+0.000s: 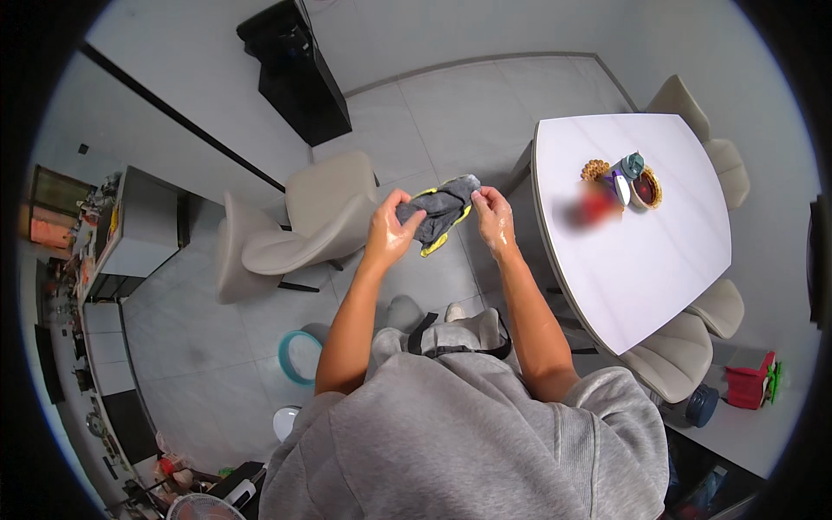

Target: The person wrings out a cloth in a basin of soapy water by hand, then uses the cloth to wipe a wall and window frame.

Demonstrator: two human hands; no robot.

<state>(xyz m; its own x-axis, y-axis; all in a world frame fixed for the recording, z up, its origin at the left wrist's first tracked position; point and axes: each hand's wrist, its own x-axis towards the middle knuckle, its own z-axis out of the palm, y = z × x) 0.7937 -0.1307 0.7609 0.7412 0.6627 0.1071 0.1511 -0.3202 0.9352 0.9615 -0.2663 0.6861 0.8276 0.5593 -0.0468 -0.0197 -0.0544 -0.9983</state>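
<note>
Between my two hands a grey cloth (441, 211) with yellow edging is held up in the air, partly bunched. My left hand (390, 229) grips its left end, thumb on top of the fabric. At the upper right end, the thumb and fingers of my right hand (494, 218) pinch the cloth. Both hands look wet, with whitish streaks at the wrists. Below the cloth lies the grey tiled floor (422, 292).
To the right stands a white table (624, 273) bearing a bowl (647, 188), a teal-capped container (630, 167) and a blurred red item (597, 205). Beige chairs (325, 214) stand at left. A teal-rimmed basin (286, 357) sits on the floor; a fan (203, 508) is at lower left.
</note>
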